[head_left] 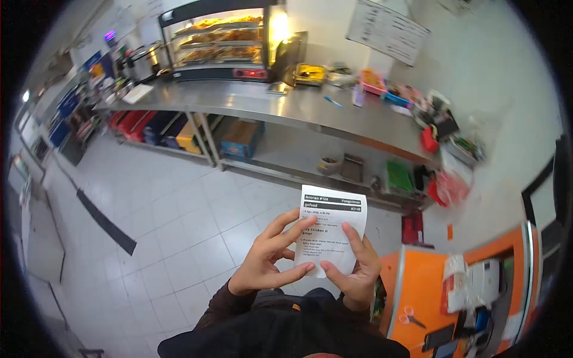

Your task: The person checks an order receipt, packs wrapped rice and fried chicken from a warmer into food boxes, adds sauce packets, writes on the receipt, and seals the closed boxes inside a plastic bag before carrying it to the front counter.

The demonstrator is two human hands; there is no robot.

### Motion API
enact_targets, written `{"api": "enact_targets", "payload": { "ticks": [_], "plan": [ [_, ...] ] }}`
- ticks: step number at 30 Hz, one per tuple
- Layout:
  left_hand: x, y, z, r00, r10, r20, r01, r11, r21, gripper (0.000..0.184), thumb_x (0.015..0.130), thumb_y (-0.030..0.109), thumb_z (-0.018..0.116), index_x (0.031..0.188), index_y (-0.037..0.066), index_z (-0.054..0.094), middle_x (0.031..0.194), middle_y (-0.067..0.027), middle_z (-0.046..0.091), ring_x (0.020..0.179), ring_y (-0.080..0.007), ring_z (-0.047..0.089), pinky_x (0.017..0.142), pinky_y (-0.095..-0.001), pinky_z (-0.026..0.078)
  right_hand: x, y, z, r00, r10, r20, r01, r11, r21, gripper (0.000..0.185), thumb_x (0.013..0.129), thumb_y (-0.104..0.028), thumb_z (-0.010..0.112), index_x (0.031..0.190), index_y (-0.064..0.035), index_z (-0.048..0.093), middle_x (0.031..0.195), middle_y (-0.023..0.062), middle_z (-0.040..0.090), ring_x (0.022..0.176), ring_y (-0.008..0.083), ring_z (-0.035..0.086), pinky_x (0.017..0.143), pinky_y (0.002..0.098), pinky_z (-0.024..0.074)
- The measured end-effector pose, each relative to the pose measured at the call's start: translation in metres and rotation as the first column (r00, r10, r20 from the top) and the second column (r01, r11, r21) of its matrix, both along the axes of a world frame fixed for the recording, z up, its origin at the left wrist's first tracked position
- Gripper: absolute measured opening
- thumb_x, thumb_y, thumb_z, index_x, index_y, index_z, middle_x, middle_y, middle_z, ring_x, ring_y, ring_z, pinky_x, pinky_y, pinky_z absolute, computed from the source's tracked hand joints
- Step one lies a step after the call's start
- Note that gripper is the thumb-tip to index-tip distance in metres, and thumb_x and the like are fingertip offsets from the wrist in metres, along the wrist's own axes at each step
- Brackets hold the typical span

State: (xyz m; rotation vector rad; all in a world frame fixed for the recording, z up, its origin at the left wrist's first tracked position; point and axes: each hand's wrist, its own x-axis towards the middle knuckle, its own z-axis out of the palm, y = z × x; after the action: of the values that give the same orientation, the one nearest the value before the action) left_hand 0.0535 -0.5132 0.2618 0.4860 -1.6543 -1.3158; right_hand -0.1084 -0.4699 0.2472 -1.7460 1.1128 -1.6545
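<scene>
A white printed paper slip (328, 235) with black header bars is held upright in front of my body, its text facing me. My left hand (271, 253) grips its left edge, with thumb and fingertips on the front of the paper. On the other side, my right hand (357, 262) pinches the lower right part, its thumb near the bottom edge and a finger on the printed face. Both hands are above the tiled floor, apart from the counter.
Ahead runs a long steel counter (239, 98) bearing a lit food warmer (218, 40), a yellow tray (310, 74) and a pink basket (372, 82). Boxes and a green basket (399, 176) sit on its lower shelf. An orange desk (418, 280) with pink scissors (408, 314) stands at right.
</scene>
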Motion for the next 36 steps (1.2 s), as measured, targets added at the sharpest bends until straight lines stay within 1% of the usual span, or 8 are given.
{"api": "enact_targets", "payload": {
  "ticks": [6, 12, 18, 19, 26, 29, 32, 36],
  "plan": [
    [-0.004, -0.028, -0.031, 0.986, 0.166, -0.007, -0.166, 0.986, -0.011, 0.059, 0.067, -0.003, 0.061, 0.121, 0.002, 0.039, 0.125, -0.0157, 0.030, 0.110, -0.0221, 0.040, 0.071, -0.0262, 0.053, -0.010, -0.056, -0.025, 0.986, 0.159, -0.055, -0.161, 0.986, -0.036, 0.060, 0.061, -0.004, 0.070, 0.116, 0.0023, 0.045, 0.098, 0.0186, 0.053, 0.087, 0.0230, 0.056, 0.069, 0.0289, 0.0469],
    [0.045, -0.139, -0.026, 0.972, 0.233, -0.029, -0.233, 0.972, 0.015, 0.063, 0.067, -0.005, 0.061, 0.124, -0.001, 0.034, 0.127, -0.0162, 0.027, 0.111, -0.0228, 0.039, 0.072, -0.0258, 0.052, 0.039, -0.182, -0.022, 0.946, 0.323, 0.029, -0.324, 0.946, 0.012, 0.073, 0.055, 0.006, 0.066, 0.122, 0.0022, 0.038, 0.111, 0.0185, 0.047, 0.102, 0.0253, 0.049, 0.082, 0.0341, 0.0437],
    [0.049, -0.230, -0.014, 0.945, 0.326, 0.033, -0.325, 0.945, -0.030, 0.071, 0.066, -0.006, 0.061, 0.127, -0.001, 0.026, 0.132, -0.0176, 0.020, 0.112, -0.0251, 0.039, 0.075, -0.0287, 0.051, 0.043, -0.291, -0.014, 0.802, 0.537, 0.260, -0.566, 0.823, 0.044, 0.094, 0.058, 0.012, 0.063, 0.133, -0.0024, 0.008, 0.124, 0.0203, 0.035, 0.110, 0.0276, 0.042, 0.087, 0.0374, 0.0406],
    [0.051, -0.246, -0.012, 0.936, 0.348, 0.050, -0.346, 0.937, -0.049, 0.072, 0.066, -0.007, 0.062, 0.128, -0.001, 0.025, 0.133, -0.0179, 0.018, 0.112, -0.0256, 0.039, 0.075, -0.0291, 0.051, 0.046, -0.311, -0.011, 0.796, 0.567, 0.210, -0.582, 0.813, 0.012, 0.095, 0.063, 0.007, 0.065, 0.133, -0.0043, 0.002, 0.125, 0.0164, 0.033, 0.111, 0.0246, 0.041, 0.087, 0.0348, 0.0397],
    [0.084, -0.329, -0.020, 0.856, 0.516, 0.024, -0.515, 0.857, -0.036, 0.081, 0.059, -0.010, 0.063, 0.129, 0.000, 0.022, 0.135, -0.0187, 0.013, 0.114, -0.0307, 0.037, 0.076, -0.0332, 0.051, 0.086, -0.423, -0.019, 0.692, 0.690, 0.213, -0.713, 0.700, 0.047, 0.092, 0.061, 0.004, 0.067, 0.132, -0.0013, 0.009, 0.128, 0.0169, 0.028, 0.115, 0.0252, 0.036, 0.089, 0.0348, 0.0386],
    [0.107, -0.364, -0.025, 0.826, 0.563, -0.017, -0.564, 0.826, -0.022, 0.075, 0.065, -0.006, 0.062, 0.128, -0.002, 0.022, 0.136, -0.0194, 0.010, 0.117, -0.0272, 0.033, 0.074, -0.0282, 0.051, 0.112, -0.472, -0.018, 0.717, 0.697, 0.012, -0.697, 0.717, 0.009, 0.091, 0.059, 0.003, 0.069, 0.131, 0.0004, 0.014, 0.129, 0.0183, 0.025, 0.116, 0.0261, 0.034, 0.089, 0.0352, 0.0389],
    [0.143, -0.390, -0.036, 0.816, 0.577, -0.027, -0.577, 0.817, 0.010, 0.080, 0.064, -0.008, 0.062, 0.130, -0.001, 0.016, 0.137, -0.0184, 0.008, 0.117, -0.0276, 0.034, 0.073, -0.0268, 0.051, 0.148, -0.505, -0.021, 0.692, 0.721, 0.041, -0.722, 0.690, 0.051, 0.091, 0.057, 0.002, 0.070, 0.130, 0.0017, 0.016, 0.129, 0.0199, 0.023, 0.117, 0.0273, 0.033, 0.089, 0.0357, 0.0391],
    [0.195, -0.444, -0.032, 0.792, 0.576, -0.200, -0.571, 0.816, 0.090, 0.086, 0.064, -0.010, 0.061, 0.132, 0.004, 0.011, 0.137, -0.0168, 0.007, 0.116, -0.0282, 0.036, 0.072, -0.0247, 0.051, 0.207, -0.567, -0.023, 0.672, 0.740, 0.001, -0.740, 0.672, 0.023, 0.093, 0.057, 0.001, 0.070, 0.131, 0.0022, 0.014, 0.128, 0.0208, 0.022, 0.117, 0.0282, 0.033, 0.088, 0.0354, 0.0399]
  ]
}}
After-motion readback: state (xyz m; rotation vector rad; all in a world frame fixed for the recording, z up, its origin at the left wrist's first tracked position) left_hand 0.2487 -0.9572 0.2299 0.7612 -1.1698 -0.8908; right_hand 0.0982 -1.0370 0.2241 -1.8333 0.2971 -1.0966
